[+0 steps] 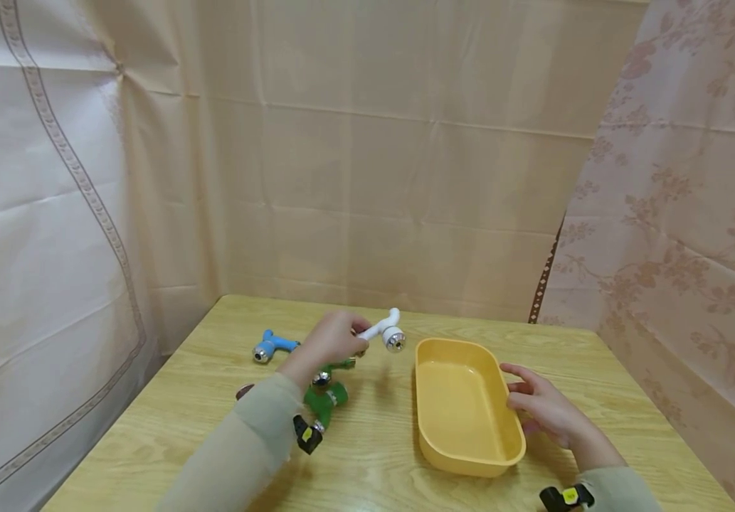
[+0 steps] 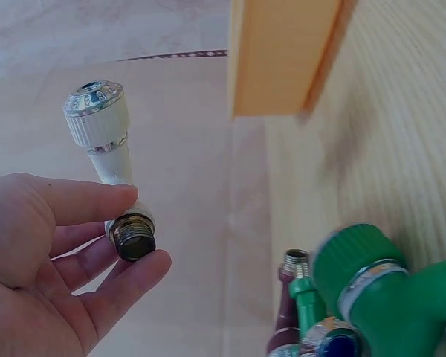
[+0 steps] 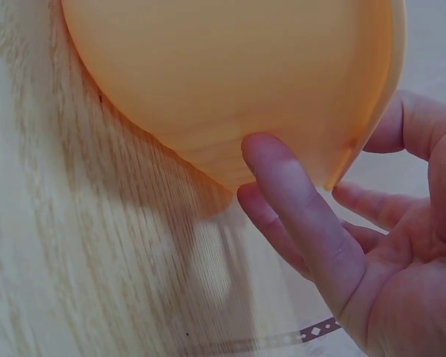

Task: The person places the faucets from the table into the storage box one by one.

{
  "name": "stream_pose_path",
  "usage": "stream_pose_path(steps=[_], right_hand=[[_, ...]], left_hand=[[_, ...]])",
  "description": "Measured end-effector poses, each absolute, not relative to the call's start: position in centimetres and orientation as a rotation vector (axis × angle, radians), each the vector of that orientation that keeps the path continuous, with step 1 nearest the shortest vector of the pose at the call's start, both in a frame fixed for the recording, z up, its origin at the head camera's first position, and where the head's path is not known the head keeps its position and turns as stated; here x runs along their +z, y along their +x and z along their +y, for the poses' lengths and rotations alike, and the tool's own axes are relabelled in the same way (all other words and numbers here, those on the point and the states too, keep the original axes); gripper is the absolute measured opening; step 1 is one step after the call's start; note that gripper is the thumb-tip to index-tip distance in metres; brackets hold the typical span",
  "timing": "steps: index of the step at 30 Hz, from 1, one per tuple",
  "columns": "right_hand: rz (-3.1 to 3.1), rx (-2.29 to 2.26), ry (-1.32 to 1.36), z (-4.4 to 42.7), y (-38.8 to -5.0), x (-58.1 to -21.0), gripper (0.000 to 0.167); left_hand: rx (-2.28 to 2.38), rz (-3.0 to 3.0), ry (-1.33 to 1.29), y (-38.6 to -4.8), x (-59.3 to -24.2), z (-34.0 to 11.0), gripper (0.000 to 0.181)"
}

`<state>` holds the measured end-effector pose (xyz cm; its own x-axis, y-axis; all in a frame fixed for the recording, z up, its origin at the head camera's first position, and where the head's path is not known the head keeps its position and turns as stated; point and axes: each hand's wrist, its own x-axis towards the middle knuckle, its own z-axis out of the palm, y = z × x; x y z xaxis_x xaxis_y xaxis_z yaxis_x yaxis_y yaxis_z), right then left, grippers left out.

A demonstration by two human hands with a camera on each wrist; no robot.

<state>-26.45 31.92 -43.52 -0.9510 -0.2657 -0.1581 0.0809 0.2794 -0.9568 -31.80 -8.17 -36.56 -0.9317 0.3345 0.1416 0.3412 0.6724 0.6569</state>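
Nearest, the right hand, fingers loosely spread, touches the yellow tray at its three o'clock. A green tap lies at nine. Farther off, the left hand pinches the white tap, raised at the tray's ten. Seemingly a carrying step; next calls for clearing the rim, toward four.

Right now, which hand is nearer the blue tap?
Left. The left hand, holding the white tap, is just right of the blue tap; the right hand is farther right, at the yellow tub.
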Motion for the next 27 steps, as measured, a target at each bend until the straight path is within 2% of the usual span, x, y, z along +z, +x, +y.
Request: stream_pose_path(steps=[9, 27], right_hand=[[2.25, -1.725, -0.16, 32.1, -26.5, -43.6, 0.08], [2.25, -1.712, -0.15, 31.9, -26.4, -43.4, 0.079]], left_hand=[[-1.149, -2.843, -0.606, -30.7, -35.5, -8.0, 0.025], [-1.044, -2.836, -0.721, -30.5, -35.8, -5.7, 0.021]])
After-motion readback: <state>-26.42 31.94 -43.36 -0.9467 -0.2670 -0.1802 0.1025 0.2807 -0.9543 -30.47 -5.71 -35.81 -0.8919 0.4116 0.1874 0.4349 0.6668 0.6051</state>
